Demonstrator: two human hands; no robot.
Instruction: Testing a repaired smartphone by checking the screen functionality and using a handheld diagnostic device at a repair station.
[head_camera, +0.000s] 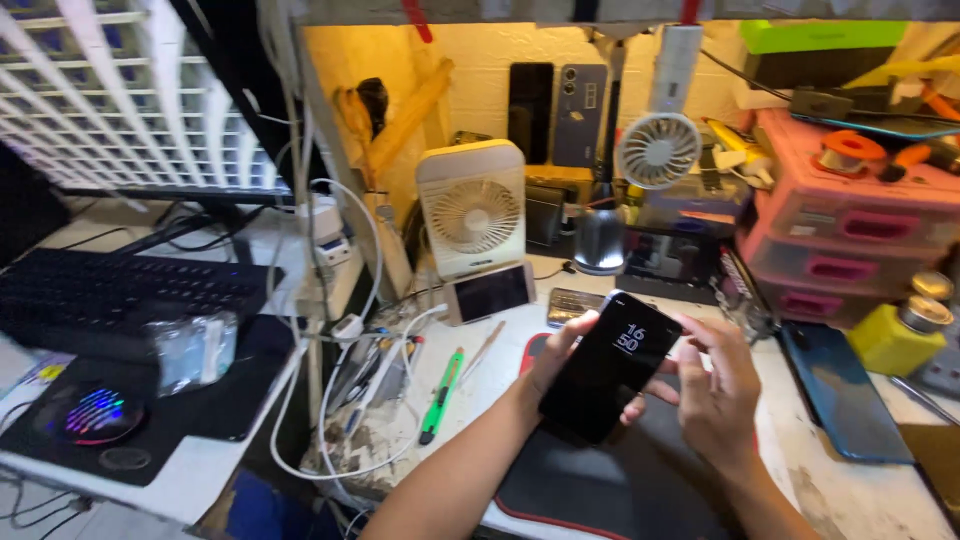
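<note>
My left hand (548, 362) grips a black smartphone (608, 368) from its left side, screen up and lit with a clock display. My right hand (718, 388) is at the phone's right edge, thumb and fingers touching its side and top corner. The phone is held tilted above a black work mat with a red border (560, 488) on the white bench.
A green utility knife (440, 396), white cables (340, 400) and tools lie left of the mat. Another phone (488, 293) leans by a cream desk fan (472, 208). Pink drawers (850, 240), a yellow bottle (900, 335) and a dark blue phone (840, 390) sit right. Keyboard (110, 290) and mouse (92, 414) sit left.
</note>
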